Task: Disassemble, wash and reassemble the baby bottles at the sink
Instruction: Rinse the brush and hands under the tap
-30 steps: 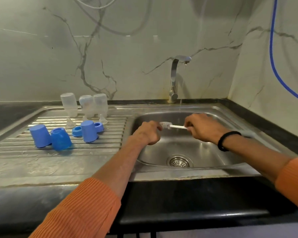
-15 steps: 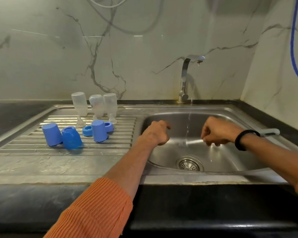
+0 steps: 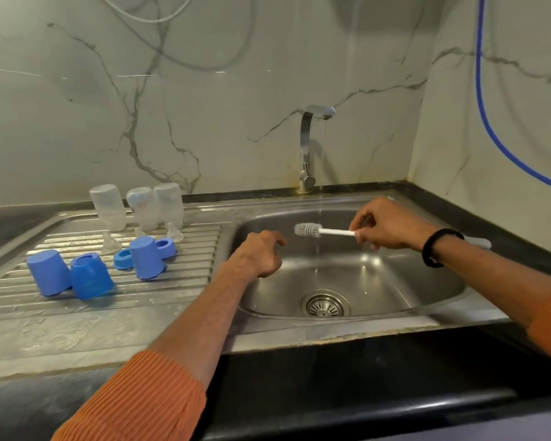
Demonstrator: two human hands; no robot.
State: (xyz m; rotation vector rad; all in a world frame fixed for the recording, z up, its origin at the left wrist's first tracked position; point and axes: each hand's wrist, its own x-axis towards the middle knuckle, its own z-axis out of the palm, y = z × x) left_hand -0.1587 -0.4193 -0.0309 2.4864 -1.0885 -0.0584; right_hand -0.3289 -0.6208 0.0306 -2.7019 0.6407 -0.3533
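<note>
Left hand [image 3: 261, 256]: over the sink [image 3: 347, 323], fingers loosely curled, holding nothing.
Right hand [image 3: 385, 224]: pinches the brush [image 3: 318, 230] under the tap's [image 3: 309, 148] trickle.
Drainboard: blue caps [image 3: 145, 257], upturned bottles [image 3: 169, 203] behind.

The right hand [image 3: 387, 225] is pinching a thin white handle between its fingertips, arm reaching in from the right. The left hand [image 3: 259, 256] is hovering loosely curled, holding nothing.
</note>
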